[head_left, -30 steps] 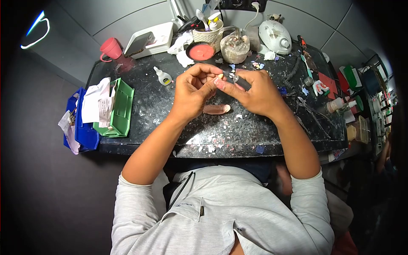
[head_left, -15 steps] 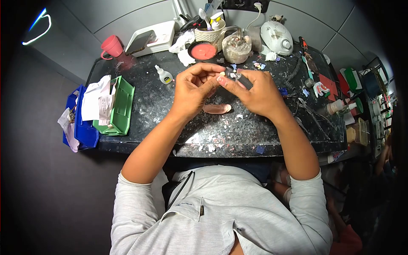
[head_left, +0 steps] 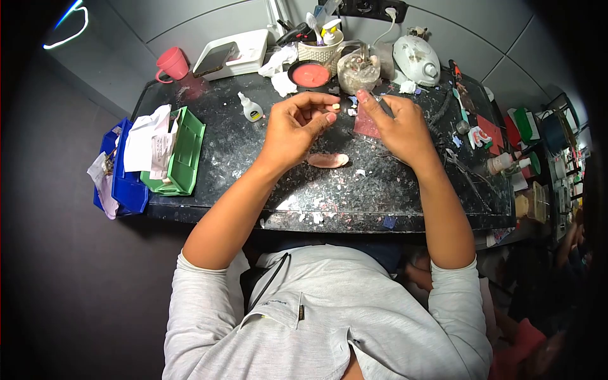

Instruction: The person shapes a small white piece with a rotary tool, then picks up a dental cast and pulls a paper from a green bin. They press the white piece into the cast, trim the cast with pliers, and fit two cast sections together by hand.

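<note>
Between the thumb and fingertips of my left hand (head_left: 291,132) sits a small pale-yellow piece (head_left: 336,106) that looks like an artificial tooth. My right hand (head_left: 400,126), a short distance to the right, is closed around a dark handpiece (head_left: 379,99), mostly hidden by the fingers; its tip cannot be made out. Below my left hand a pale pink, curved, elongated piece (head_left: 328,161) lies on the black worktop (head_left: 247,183). A translucent pink sheet (head_left: 366,125) lies just left of my right hand.
Behind my hands stand a dish of pink material (head_left: 311,75), a cluttered plastic bag (head_left: 359,71) and a white machine with a knob (head_left: 416,60). A small white bottle (head_left: 251,107) is at left, beyond green (head_left: 188,155) and blue bins (head_left: 130,190). Dental models (head_left: 479,137) lie right.
My hands have moved apart: the right hand with the handpiece has drawn away to the right. The small tooth-like piece stays in my left fingertips, and the pink sheet shows more.
</note>
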`<act>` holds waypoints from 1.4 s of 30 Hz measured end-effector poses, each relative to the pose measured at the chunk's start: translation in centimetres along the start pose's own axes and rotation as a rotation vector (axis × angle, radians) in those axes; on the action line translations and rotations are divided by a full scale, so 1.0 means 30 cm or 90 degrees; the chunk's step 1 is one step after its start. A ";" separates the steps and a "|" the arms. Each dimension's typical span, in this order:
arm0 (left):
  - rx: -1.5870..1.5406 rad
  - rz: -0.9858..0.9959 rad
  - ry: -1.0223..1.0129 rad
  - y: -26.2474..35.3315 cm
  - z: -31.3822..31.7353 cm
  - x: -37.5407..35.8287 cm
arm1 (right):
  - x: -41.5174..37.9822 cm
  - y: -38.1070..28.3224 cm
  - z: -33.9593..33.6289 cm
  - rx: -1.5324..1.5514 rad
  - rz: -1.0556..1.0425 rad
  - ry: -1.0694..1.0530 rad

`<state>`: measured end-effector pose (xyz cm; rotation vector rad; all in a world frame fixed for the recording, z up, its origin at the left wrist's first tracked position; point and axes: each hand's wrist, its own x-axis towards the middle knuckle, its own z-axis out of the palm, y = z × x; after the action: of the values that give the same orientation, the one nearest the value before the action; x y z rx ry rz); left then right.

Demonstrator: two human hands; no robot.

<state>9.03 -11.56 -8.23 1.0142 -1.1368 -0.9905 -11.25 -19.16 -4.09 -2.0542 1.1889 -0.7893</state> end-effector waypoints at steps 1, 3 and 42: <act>0.000 0.000 -0.001 0.002 0.000 0.000 | 0.001 0.002 0.000 -0.004 0.003 -0.004; -0.016 -0.011 -0.006 0.007 -0.001 0.000 | -0.001 0.002 0.000 -0.009 -0.008 -0.001; -0.032 -0.002 0.001 -0.007 -0.008 0.012 | -0.020 -0.022 0.000 -0.020 -0.046 -0.014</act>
<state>9.30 -11.92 -8.39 0.9769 -1.1042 -1.0160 -11.15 -18.35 -3.70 -2.1369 1.1267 -0.7839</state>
